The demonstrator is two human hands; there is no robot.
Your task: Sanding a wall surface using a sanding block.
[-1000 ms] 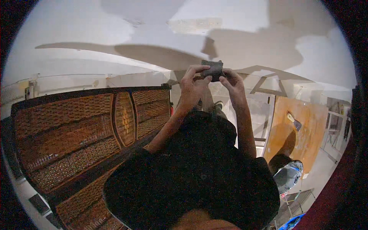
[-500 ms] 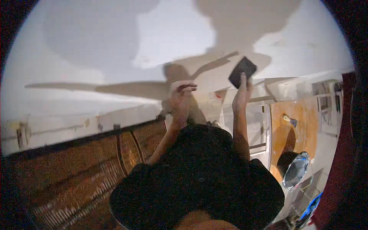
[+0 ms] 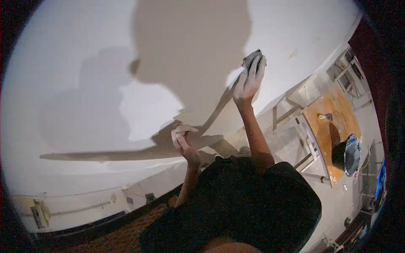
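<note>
1. Right-hand grip (image 3: 249, 83): fingers over a dark-grey, folded, sheet-like pad (image 3: 251, 59); left hand (image 3: 183, 139) loosely bent, nothing visible.
2. Pad: far right, at the white surface (image 3: 295, 36).
3. Probably light, flexible; hold across its back.

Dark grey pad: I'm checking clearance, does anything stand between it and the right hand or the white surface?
Nothing visible: the right hand holds the dark grey pad directly, against or close to the white surface; the left hand is apart, lower left.

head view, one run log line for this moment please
right hand: dark pad at white surface | left hand: nothing visible held | scraper: on wooden board
</note>
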